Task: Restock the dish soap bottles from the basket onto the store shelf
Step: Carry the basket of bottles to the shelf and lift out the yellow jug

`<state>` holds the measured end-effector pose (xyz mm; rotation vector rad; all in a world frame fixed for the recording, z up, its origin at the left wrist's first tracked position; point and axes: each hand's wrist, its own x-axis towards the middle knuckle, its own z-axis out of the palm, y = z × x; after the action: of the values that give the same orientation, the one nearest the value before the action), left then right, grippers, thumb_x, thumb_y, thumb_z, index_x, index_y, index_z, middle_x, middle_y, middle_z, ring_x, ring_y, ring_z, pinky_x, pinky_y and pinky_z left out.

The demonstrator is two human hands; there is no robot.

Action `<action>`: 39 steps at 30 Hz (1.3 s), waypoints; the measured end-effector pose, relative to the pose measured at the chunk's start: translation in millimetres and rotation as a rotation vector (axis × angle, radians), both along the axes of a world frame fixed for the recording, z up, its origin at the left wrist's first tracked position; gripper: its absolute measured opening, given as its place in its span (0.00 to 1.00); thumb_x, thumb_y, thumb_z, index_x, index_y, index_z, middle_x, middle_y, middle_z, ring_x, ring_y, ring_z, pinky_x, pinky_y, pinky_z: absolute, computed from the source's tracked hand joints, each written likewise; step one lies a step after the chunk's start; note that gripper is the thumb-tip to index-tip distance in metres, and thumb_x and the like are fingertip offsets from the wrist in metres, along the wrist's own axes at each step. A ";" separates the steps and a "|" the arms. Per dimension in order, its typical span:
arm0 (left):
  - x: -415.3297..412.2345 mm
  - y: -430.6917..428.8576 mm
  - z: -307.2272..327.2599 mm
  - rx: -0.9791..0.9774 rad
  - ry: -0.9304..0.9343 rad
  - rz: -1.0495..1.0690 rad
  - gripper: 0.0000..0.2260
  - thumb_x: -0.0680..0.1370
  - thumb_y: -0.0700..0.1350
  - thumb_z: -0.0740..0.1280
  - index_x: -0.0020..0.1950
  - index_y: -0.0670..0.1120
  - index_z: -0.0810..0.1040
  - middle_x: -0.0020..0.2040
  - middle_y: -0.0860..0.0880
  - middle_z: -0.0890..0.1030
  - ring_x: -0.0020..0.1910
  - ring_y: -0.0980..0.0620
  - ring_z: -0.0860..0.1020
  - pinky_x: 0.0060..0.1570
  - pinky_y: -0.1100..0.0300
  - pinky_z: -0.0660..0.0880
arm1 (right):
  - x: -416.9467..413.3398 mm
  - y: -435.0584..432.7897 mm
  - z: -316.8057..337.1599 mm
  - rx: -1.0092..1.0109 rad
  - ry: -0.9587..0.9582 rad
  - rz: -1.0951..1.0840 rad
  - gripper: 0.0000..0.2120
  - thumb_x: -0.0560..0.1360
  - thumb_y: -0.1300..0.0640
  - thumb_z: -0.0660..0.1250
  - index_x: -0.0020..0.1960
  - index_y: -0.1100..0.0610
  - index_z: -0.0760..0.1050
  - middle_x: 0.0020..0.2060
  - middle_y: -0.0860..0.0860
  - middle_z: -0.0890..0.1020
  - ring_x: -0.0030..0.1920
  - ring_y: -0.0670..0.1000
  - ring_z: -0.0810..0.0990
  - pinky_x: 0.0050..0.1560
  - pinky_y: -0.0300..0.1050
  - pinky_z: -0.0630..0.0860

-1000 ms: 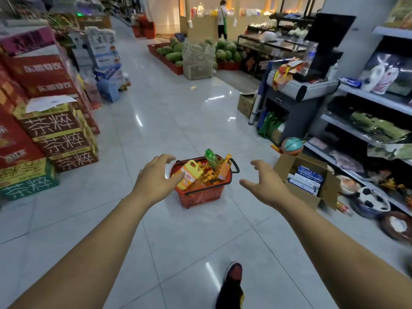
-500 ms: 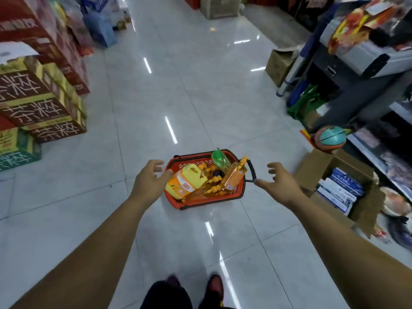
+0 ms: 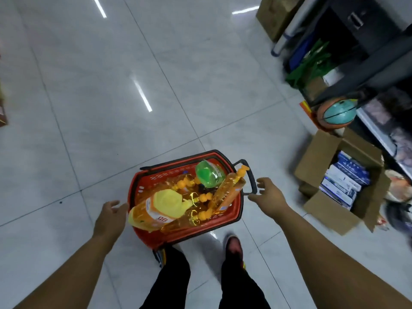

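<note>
A red plastic basket (image 3: 142,186) with black handles stands on the tiled floor just in front of my feet. Several orange dish soap bottles (image 3: 227,192) lie in it, along with a large yellow-capped one (image 3: 156,210) at the near left and a green bottle (image 3: 208,176) at the far side. My left hand (image 3: 111,217) hovers open beside the basket's left rim, fingers spread. My right hand (image 3: 268,195) is open at the right side, fingertips close to the black handle (image 3: 250,177), not gripping it.
An open cardboard box (image 3: 323,152) of blue packs sits on the floor to the right. Behind it a basketball (image 3: 336,114) rests by the low store shelf (image 3: 374,128). Another carton (image 3: 274,16) and green bags (image 3: 312,63) stand at the far right.
I have stepped up to the basket and tilted my view down; it now lies right at my feet. Both hands have dropped closer to its sides.
</note>
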<state>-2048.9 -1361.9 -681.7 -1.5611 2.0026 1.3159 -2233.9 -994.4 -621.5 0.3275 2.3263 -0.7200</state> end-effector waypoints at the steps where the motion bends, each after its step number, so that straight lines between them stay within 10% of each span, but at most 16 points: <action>1: -3.3 -1.2 -14.1 0.003 -0.027 0.023 0.22 0.83 0.53 0.65 0.74 0.45 0.70 0.70 0.40 0.76 0.65 0.38 0.74 0.62 0.45 0.72 | -9.4 -0.1 -15.9 0.014 -0.001 -0.016 0.23 0.78 0.60 0.69 0.71 0.59 0.69 0.61 0.55 0.77 0.59 0.57 0.77 0.59 0.54 0.76; 7: -7.3 -18.7 -116.5 0.078 -0.186 0.230 0.26 0.85 0.56 0.59 0.77 0.41 0.67 0.75 0.38 0.71 0.72 0.35 0.70 0.71 0.41 0.68 | -61.5 2.3 -140.3 -0.034 -0.076 -0.352 0.14 0.83 0.57 0.57 0.60 0.60 0.78 0.61 0.59 0.81 0.56 0.60 0.78 0.48 0.48 0.73; 12: -1.3 -21.0 -178.2 0.350 -0.165 0.473 0.25 0.84 0.62 0.57 0.75 0.49 0.71 0.70 0.45 0.76 0.71 0.40 0.72 0.72 0.43 0.65 | -75.9 7.0 -229.4 -0.216 -0.263 -0.640 0.24 0.80 0.34 0.60 0.55 0.55 0.77 0.53 0.56 0.81 0.54 0.57 0.80 0.62 0.56 0.78; 16: -7.5 -11.7 -196.8 0.432 -0.052 0.576 0.22 0.83 0.62 0.59 0.70 0.51 0.76 0.62 0.45 0.81 0.62 0.41 0.78 0.62 0.45 0.73 | -91.7 7.3 -254.3 -0.078 -0.286 -0.395 0.16 0.83 0.49 0.60 0.56 0.63 0.75 0.52 0.61 0.81 0.48 0.58 0.76 0.50 0.53 0.74; 20: -16.2 -14.6 -207.0 0.313 -0.048 0.685 0.19 0.81 0.56 0.66 0.67 0.45 0.78 0.61 0.41 0.82 0.57 0.38 0.80 0.62 0.41 0.76 | -104.1 5.0 -255.0 -0.165 -0.323 -0.316 0.15 0.84 0.52 0.55 0.54 0.58 0.77 0.54 0.60 0.81 0.58 0.62 0.78 0.64 0.58 0.74; 24: -14.2 -16.0 -208.5 0.299 -0.069 0.582 0.15 0.82 0.55 0.64 0.60 0.46 0.79 0.55 0.41 0.82 0.52 0.39 0.81 0.59 0.42 0.77 | -102.3 1.5 -256.9 -0.285 -0.397 -0.417 0.23 0.81 0.38 0.55 0.47 0.53 0.80 0.45 0.58 0.85 0.49 0.61 0.81 0.50 0.53 0.75; 29: -1.2 -14.0 -193.1 0.336 -0.130 0.461 0.14 0.82 0.53 0.63 0.57 0.44 0.80 0.49 0.42 0.82 0.45 0.43 0.80 0.43 0.53 0.77 | -96.5 -16.0 -244.9 -0.370 -0.421 -0.472 0.17 0.80 0.51 0.57 0.40 0.55 0.81 0.36 0.55 0.85 0.41 0.57 0.82 0.44 0.49 0.77; 39: 109.4 5.1 -97.3 0.370 -0.242 0.592 0.21 0.81 0.57 0.63 0.63 0.41 0.78 0.57 0.38 0.82 0.53 0.38 0.81 0.52 0.45 0.80 | -59.0 -57.9 -132.1 -0.253 -0.453 -0.371 0.18 0.81 0.48 0.59 0.43 0.56 0.82 0.37 0.56 0.85 0.41 0.57 0.82 0.54 0.52 0.78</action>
<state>-1939.6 -1356.8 -778.9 -2.0725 1.1059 1.4895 -2293.0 -1052.3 -753.6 0.7349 1.7424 -0.9896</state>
